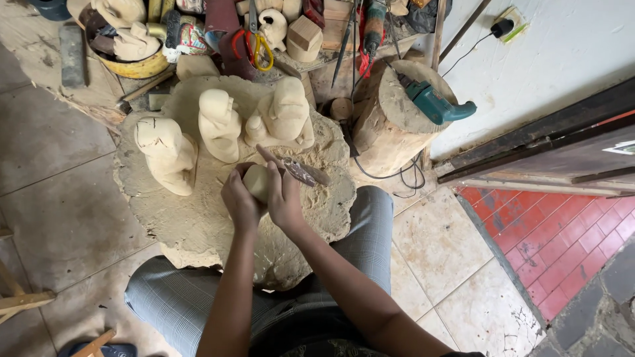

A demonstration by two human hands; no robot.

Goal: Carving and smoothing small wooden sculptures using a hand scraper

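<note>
Now wood lump (256,182) gripped betw. left hand (239,199) & right hand (286,198), right seemingly w/ carving knife (299,171)

Small pale wood piece (256,182) in hands: raw, matt, unfinished. Carving tool (297,170): dull metal, worn wood grip. Three figures (220,125): same bare light wood, rough-cut. Work block (192,225): coarse, chipped, dusty wood. Drill (435,104): teal plastic, slightly glossy. Floor tiles (46,139): matt, grimy. Trousers (175,297): grey checked cloth.
</note>
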